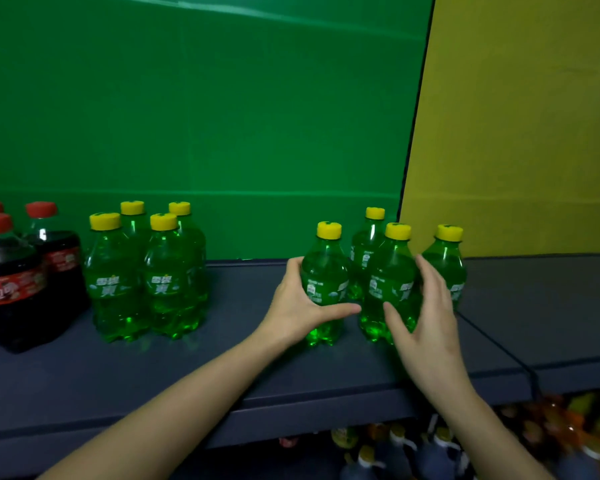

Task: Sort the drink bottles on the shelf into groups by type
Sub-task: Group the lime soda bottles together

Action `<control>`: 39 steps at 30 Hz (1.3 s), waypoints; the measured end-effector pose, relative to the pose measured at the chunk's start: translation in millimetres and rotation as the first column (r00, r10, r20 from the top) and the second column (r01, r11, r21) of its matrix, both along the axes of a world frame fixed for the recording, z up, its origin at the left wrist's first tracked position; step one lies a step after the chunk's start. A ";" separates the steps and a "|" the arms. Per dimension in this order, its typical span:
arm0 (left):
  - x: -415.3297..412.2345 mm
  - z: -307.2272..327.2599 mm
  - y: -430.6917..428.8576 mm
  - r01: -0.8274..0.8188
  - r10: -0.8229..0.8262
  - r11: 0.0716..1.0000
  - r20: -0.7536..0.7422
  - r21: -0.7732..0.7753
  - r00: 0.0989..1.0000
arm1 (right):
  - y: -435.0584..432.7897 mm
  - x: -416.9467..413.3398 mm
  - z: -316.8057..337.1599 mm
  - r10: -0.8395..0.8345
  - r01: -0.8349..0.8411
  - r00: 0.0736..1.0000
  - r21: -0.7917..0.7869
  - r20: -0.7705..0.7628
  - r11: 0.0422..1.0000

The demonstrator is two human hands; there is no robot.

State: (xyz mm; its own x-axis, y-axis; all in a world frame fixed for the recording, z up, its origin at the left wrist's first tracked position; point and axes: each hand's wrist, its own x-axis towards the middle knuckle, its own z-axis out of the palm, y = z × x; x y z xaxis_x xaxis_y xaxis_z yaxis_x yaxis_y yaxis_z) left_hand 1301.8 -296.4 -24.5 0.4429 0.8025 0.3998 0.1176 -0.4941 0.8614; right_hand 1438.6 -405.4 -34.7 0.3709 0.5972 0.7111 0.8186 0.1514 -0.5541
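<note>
Several green soda bottles with yellow caps stand upright on the dark shelf (222, 368) in two clusters. My left hand (297, 306) is wrapped around the leftmost bottle of the right cluster (326, 271). My right hand (426, 320) is spread open around the neighbouring front bottle (390, 282), fingers touching its side without closing on it. Two more green bottles (445, 261) stand behind and to the right. The left green cluster (142, 271) stands beside dark cola bottles with red caps (18, 278) at the far left.
A bare stretch of shelf lies between the two green clusters. A green back panel (222, 116) and a yellow panel (516, 133) close the rear. Below the shelf edge, a lower shelf holds assorted orange and dark bottles (499, 441).
</note>
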 end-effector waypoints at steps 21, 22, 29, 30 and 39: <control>-44.3 -4.1 4.6 -0.047 0.046 0.999 0.005 0.017 0.999 | 37.6 24.6 -1.2 0.300 -0.385 0.904 -0.275 -0.305 0.881; -44.5 -6.8 4.4 -0.075 0.076 0.996 -0.018 0.048 0.997 | 39.5 22.5 -0.1 0.293 -0.376 0.908 -0.277 -0.299 0.884; -53.7 -9.3 25.7 -0.181 0.178 0.982 0.063 0.047 0.982 | 73.3 -7.7 13.2 0.327 -0.400 0.900 -0.251 -0.288 0.881; -54.6 -9.1 33.2 -0.189 0.187 0.982 0.069 0.027 0.980 | 81.1 -13.2 16.3 0.344 -0.416 0.892 -0.237 -0.292 0.878; -54.3 -3.3 69.8 -0.242 0.252 0.961 0.066 -0.132 0.965 | 142.9 -41.9 18.4 0.401 -0.484 0.842 -0.177 -0.362 0.857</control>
